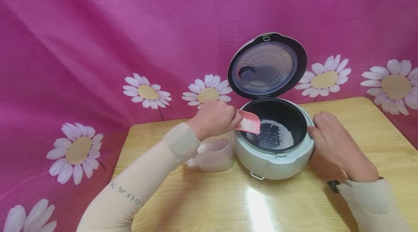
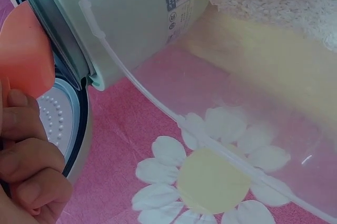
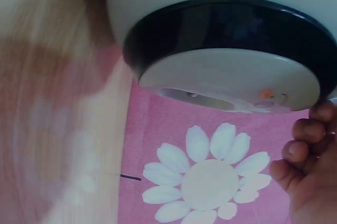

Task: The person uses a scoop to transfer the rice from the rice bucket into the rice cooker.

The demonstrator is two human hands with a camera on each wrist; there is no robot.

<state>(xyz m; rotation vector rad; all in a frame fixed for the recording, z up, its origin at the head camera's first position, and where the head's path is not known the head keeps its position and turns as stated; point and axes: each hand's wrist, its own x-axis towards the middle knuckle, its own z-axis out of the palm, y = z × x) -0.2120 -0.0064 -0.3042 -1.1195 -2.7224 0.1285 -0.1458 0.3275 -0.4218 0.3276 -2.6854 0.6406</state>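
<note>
My left hand (image 1: 215, 117) grips a pink scoop (image 1: 249, 121) holding white rice, its lip over the left side of the rice cooker's inner pot (image 1: 264, 107). More rice (image 1: 284, 136) lies scattered on the dark pot bottom. The rice cooker (image 1: 274, 166), pale green-white, stands with its lid (image 1: 266, 67) raised. At the cooker's right rim my right hand (image 1: 336, 141) holds on, thumb by the rim and fingers curled along the side. Beside the cooker, under my left wrist, is a translucent container (image 1: 212, 161) of rice, partly hidden by that arm.
Everything stands on a light wooden table (image 1: 202, 203) with a bright glare patch near its front. A magenta cloth (image 1: 130, 25) with daisies hangs behind the table.
</note>
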